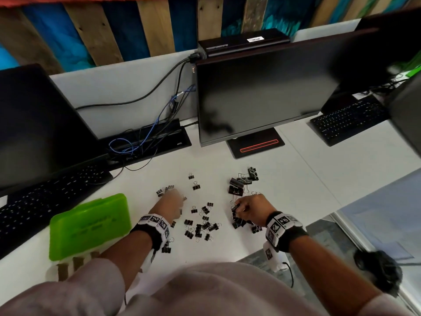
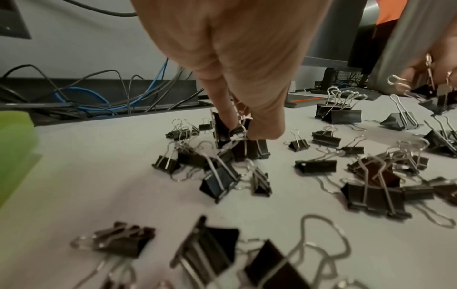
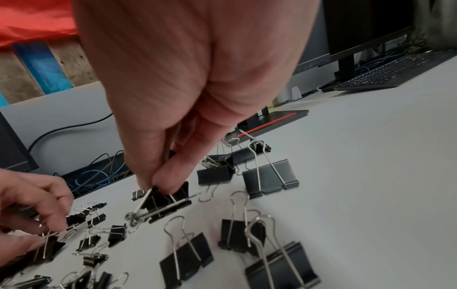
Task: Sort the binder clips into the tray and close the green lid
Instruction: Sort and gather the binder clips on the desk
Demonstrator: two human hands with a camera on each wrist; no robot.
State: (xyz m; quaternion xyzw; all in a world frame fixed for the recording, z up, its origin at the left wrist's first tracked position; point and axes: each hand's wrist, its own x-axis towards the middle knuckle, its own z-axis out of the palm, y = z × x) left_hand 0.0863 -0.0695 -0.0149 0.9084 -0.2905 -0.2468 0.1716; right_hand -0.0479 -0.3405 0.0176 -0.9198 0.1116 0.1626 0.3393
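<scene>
Many black binder clips (image 1: 202, 222) lie scattered on the white desk (image 1: 296, 179); larger ones (image 1: 241, 183) are grouped at the back right. My left hand (image 1: 180, 201) reaches into the left group, and its fingertips (image 2: 262, 133) pinch small clips (image 2: 247, 148) against the desk. My right hand (image 1: 237, 207) pinches a medium clip (image 3: 168, 197) by its body, just above the desk. The green lid (image 1: 91, 224) sits at the left, near the keyboard. A pale tray edge (image 1: 63, 270) shows in front of the lid, partly hidden by my sleeve.
Two dark monitors (image 1: 262, 94) stand behind the clips, with a cable tray (image 1: 148, 140) of blue and black cables between them. Keyboards lie at the far left (image 1: 45, 201) and back right (image 1: 346, 119). The desk edge (image 1: 319, 215) runs close to my right wrist.
</scene>
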